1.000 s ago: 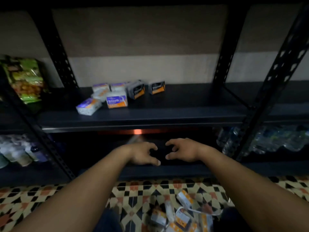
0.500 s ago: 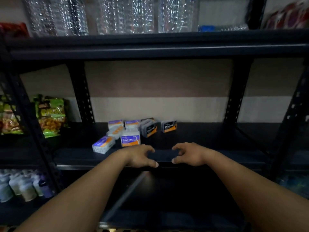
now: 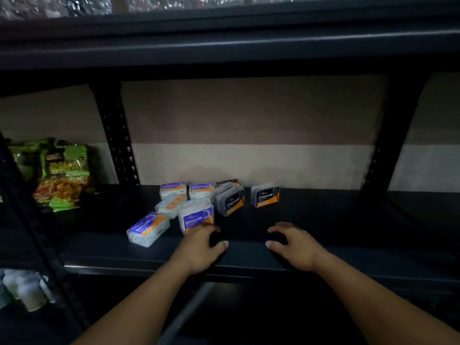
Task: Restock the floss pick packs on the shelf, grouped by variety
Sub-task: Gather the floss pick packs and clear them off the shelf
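The left grip (image 3: 199, 250) and right grip (image 3: 296, 245) sit at the front of the shelf (image 3: 348, 245), fingers curled toward each other. The gap between them is too dark to tell whether they hold anything. The left fingertips reach the lower edge of the upright Smooth pack (image 3: 195, 216). Left of and behind that pack are four more Smooth packs (image 3: 148, 229). Right of it stand Charcoal packs (image 3: 265, 196), one part-hidden behind another. Far left of it is a blurred green snack bag (image 3: 59, 173)

That shelf (image 3: 323, 245) is dark painted metal, matt, with a faint sheen along the near edge. The perforated upright (image 3: 117, 145) has the same finish. Smooth packs (image 3: 196, 217): clear plastic, glossy labels. Charcoal packs (image 3: 265, 196): dull grey plastic. Far left, a snack bag (image 3: 62, 175) in shiny, crinkly film. The wall (image 3: 249, 115) is flat matt.
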`<state>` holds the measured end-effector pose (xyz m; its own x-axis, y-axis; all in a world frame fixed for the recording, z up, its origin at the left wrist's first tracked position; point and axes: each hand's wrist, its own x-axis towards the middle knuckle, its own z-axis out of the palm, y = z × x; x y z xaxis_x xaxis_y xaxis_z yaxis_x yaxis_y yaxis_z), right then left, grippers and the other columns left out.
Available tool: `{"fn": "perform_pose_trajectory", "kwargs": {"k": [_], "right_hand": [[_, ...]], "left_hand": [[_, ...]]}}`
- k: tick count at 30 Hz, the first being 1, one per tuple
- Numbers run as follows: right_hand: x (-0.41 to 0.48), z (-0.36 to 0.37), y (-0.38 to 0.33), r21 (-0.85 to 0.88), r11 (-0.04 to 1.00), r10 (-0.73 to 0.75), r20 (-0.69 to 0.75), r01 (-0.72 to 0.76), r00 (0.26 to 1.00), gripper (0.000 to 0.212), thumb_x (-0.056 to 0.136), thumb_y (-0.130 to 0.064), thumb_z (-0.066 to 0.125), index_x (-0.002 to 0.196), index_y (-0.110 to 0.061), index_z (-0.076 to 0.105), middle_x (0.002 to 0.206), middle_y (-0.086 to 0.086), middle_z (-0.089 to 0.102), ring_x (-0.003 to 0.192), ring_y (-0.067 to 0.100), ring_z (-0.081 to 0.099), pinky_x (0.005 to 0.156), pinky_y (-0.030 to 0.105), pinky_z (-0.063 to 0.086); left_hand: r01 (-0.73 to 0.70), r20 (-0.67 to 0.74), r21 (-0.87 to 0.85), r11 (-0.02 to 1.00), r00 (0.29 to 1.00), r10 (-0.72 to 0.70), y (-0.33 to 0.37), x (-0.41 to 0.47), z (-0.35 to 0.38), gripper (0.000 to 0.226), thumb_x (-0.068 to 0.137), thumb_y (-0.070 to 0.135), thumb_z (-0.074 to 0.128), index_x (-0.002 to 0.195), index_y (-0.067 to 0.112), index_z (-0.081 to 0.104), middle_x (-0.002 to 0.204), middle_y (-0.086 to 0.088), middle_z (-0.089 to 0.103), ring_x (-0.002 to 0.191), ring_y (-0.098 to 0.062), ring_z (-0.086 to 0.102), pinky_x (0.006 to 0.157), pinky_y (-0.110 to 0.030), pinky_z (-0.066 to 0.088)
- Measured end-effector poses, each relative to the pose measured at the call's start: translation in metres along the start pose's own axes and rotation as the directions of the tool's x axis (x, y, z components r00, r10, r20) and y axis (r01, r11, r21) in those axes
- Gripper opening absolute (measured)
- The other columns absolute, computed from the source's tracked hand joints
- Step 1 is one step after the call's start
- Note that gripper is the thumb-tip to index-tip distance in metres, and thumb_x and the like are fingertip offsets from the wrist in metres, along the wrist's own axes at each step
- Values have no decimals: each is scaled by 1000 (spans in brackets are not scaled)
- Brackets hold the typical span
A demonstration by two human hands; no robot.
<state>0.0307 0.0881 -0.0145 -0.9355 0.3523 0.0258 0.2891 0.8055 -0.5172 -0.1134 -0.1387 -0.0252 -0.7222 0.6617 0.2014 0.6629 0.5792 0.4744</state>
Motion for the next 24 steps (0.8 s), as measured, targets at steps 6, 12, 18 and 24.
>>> {"fn": "perform_pose_trajectory", "kwargs": {"k": [6,12,18,24], "right_hand": [[43,6,12,84,992,107,-182,-93,977,58,88,-43,65,140,-30,42,139,3,47,126,22,47,100,25,38],[74,3,22,189,978,146,-334,-85,931,72,84,-37,70,145,-30,32,146,6,35,130,28,44,100,30,37],[98,-4,35,261,963,30,-365,72,930,83,81,-26,74,150,-29,27,150,-3,30,135,16,36,102,20,25],[137,-10,38,361,924,-48,-219,127,975,97,76,-19,80,150,-41,22,154,-3,29,135,16,39,112,36,34]], "left_hand": [[100,-92,-52,994,990,-105,-1,29,15,72,75,68,62,133,30,41,134,0,58,122,-23,55,99,-35,48],[147,-231,-170,974,955,-185,2,57,20,86,65,71,69,133,30,36,136,1,53,124,-25,54,100,-40,47],[102,-220,-378,920,956,-196,-1,99,21,104,56,65,82,137,23,33,134,8,57,123,-16,56,99,-39,50],[-5,-219,-401,916,972,-90,-13,107,17,57,73,22,85,117,32,50,111,15,64,102,-4,62,78,-8,46]]}}
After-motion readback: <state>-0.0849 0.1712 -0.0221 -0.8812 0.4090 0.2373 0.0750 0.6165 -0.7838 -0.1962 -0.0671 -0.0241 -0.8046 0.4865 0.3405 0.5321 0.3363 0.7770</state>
